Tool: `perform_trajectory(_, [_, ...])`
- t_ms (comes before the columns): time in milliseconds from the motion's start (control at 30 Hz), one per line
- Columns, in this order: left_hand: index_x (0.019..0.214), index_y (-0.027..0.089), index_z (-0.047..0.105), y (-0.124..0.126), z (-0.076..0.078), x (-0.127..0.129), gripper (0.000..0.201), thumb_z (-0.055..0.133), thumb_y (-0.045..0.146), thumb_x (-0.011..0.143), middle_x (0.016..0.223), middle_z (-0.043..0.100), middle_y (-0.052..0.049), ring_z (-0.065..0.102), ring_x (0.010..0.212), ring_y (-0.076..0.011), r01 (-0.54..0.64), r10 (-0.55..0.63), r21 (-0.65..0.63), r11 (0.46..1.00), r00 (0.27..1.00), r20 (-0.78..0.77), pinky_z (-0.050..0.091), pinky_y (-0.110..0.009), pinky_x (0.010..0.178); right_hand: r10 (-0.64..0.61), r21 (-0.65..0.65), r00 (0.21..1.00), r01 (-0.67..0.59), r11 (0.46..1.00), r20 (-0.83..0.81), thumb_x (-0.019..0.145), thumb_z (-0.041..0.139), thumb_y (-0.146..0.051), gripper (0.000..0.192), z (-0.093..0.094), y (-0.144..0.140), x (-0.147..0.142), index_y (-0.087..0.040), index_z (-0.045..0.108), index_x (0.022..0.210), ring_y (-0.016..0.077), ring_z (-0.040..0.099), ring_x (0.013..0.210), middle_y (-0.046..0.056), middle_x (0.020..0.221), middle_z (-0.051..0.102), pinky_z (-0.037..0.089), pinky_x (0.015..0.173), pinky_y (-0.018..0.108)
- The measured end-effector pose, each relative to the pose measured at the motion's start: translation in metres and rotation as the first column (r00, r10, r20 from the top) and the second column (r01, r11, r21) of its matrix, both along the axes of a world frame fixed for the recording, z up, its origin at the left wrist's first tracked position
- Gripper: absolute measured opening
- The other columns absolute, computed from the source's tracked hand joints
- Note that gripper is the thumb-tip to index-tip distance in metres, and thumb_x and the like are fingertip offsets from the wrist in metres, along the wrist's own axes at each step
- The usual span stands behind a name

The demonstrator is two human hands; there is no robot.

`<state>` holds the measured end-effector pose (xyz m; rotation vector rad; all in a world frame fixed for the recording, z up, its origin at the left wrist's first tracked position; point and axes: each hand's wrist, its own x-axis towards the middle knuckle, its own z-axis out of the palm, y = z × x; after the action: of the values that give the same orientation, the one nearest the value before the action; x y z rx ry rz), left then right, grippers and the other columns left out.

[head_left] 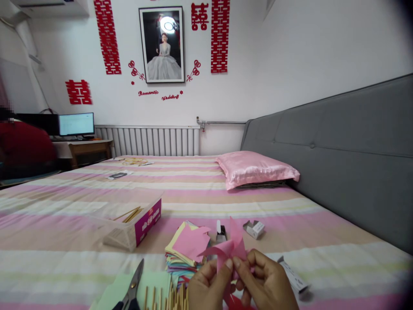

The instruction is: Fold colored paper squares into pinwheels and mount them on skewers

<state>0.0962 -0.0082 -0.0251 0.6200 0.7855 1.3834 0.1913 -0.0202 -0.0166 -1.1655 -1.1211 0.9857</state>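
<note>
A pink paper pinwheel with curled blades is held upright at the front of the bed. My left hand pinches its lower left side, thumb on the paper. From the other side my right hand grips it near the middle, the two thumbs almost touching. Red paper shows below the hands. Beside my left hand lies a stack of coloured paper, pink on top. Several wooden sticks and open scissors lie on pale green paper to the left.
A clear plastic box with a purple label holds more sticks. Small cardboard boxes lie behind the hands, and another white box is at the right. A pink pillow rests by the grey headboard. A person in red sits far left.
</note>
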Motion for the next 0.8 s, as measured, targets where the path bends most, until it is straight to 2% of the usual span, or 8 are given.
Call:
perform_trajectory(233, [0.056, 0.012, 0.071, 0.001, -0.004, 0.000, 0.033, 0.084, 0.039, 0.043, 0.045, 0.062, -0.002, 0.050, 0.039, -0.0077, -0.004, 0.006, 0.028, 1.000, 0.999, -0.049, 0.038, -0.017, 0.040, -0.004, 0.003, 1.000, 0.004, 1.000, -0.011, 0.066, 0.065, -0.052, 0.043, 0.002, 0.000, 0.001, -0.019, 0.042, 0.054, 0.0067, 0.048, 0.029, -0.003, 0.041, 0.056, 0.034, 0.032, 0.015])
perform_trajectory(433, [0.055, 0.013, 0.071, 0.000, 0.001, -0.001, 0.032, 0.083, 0.040, 0.043, 0.045, 0.061, -0.001, 0.050, 0.040, -0.0069, -0.039, 0.043, 0.046, 0.998, 0.995, -0.091, 0.042, -0.018, 0.043, 0.026, -0.012, 0.998, -0.027, 1.000, -0.054, 0.066, 0.067, -0.050, 0.041, -0.001, 0.002, 0.002, -0.018, 0.043, 0.056, 0.0066, 0.049, 0.028, -0.003, 0.042, 0.059, 0.032, 0.032, 0.013])
perform_trajectory(567, [0.056, 0.013, 0.071, 0.000, 0.002, -0.002, 0.034, 0.082, 0.043, 0.044, 0.046, 0.062, -0.002, 0.050, 0.040, -0.0081, -0.045, 0.048, 0.034, 0.998, 0.994, -0.098, 0.039, -0.018, 0.040, 0.062, -0.005, 0.997, -0.062, 0.998, -0.050, 0.067, 0.066, -0.050, 0.040, 0.000, 0.000, 0.000, -0.016, 0.048, 0.055, 0.0061, 0.049, 0.029, -0.002, 0.044, 0.059, 0.034, 0.033, 0.014])
perform_trajectory(667, [0.057, 0.012, 0.069, 0.003, 0.003, -0.009, 0.029, 0.081, 0.037, 0.049, 0.046, 0.061, 0.000, 0.049, 0.041, -0.0078, -0.094, 0.096, 0.026, 0.995, 0.987, -0.130, 0.040, -0.019, 0.043, 0.084, 0.022, 0.996, -0.083, 0.996, -0.022, 0.068, 0.066, -0.048, 0.035, 0.004, -0.002, 0.001, -0.015, 0.055, 0.072, 0.0071, 0.052, 0.032, -0.003, 0.050, 0.059, 0.034, 0.035, 0.016])
perform_trajectory(733, [0.060, 0.013, 0.068, 0.005, 0.005, -0.016, 0.024, 0.079, 0.033, 0.054, 0.049, 0.062, 0.001, 0.049, 0.045, -0.0083, -0.135, 0.137, 0.023, 0.991, 0.979, -0.148, 0.041, -0.020, 0.047, 0.052, 0.027, 0.999, -0.052, 0.998, 0.010, 0.068, 0.066, -0.045, 0.036, 0.009, -0.002, 0.006, -0.018, 0.052, 0.088, 0.0085, 0.054, 0.033, -0.007, 0.053, 0.057, 0.032, 0.036, 0.016])
perform_trajectory(800, [0.067, 0.014, 0.067, 0.007, 0.009, -0.024, 0.021, 0.075, 0.032, 0.061, 0.052, 0.061, 0.002, 0.050, 0.048, -0.0090, -0.162, 0.164, 0.030, 0.986, 0.974, -0.158, 0.041, -0.020, 0.050, 0.027, 0.013, 0.998, -0.028, 1.000, 0.054, 0.070, 0.065, -0.040, 0.035, 0.015, -0.003, 0.013, -0.021, 0.047, 0.094, 0.0095, 0.056, 0.035, -0.009, 0.056, 0.055, 0.034, 0.039, 0.017])
